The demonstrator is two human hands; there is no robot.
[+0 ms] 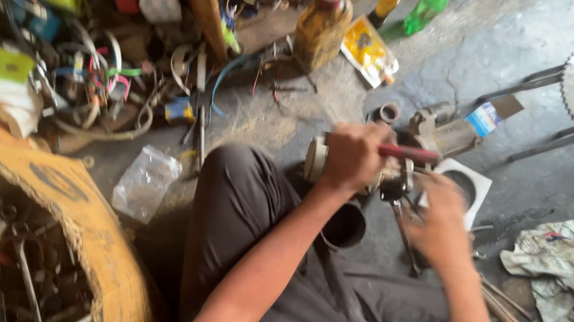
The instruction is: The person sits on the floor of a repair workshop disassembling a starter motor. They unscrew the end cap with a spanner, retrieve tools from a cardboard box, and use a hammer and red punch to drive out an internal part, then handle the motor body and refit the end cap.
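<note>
Head view: cluttered, perhaps concrete floor [534, 189]

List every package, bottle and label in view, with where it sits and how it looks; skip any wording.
Amber bottle: top centre, squat, yellow label, dark red cap.
Yellow pouch: flat on the floor right of that bottle.
Green bottle: top edge, lying tilted.
Small carton: right of centre, brown with a blue and white face.
Clear plastic bag: floor, left of the knee.
Cardboard box: lower left, brown, open.
</note>
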